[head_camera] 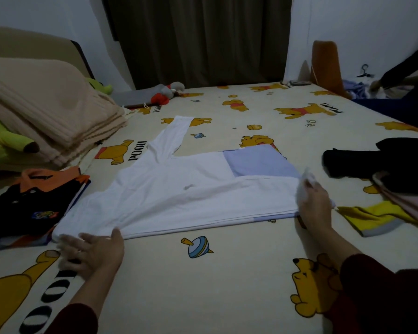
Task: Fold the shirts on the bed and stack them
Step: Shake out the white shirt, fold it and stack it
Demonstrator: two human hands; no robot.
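Observation:
A white shirt point(179, 196) with a pale blue panel lies flat across the middle of the bed point(203, 285), one long sleeve stretching away toward the far side. Its near half is folded over lengthwise. My left hand point(92, 251) is at the shirt's left near corner, fingers spread and blurred, thumb touching the fabric edge. My right hand point(311, 201) grips the shirt's right end, fabric bunched in the fingers. A folded black and orange shirt point(32, 208) lies on the left. Dark clothes point(384, 165) and a yellow garment point(372, 218) lie on the right.
Folded beige blankets point(46, 112) and green plush toys point(5, 141) sit at the left. A grey and red plush toy point(167, 92) lies at the far edge by the curtain. Another person's arm point(405, 73) is at the far right.

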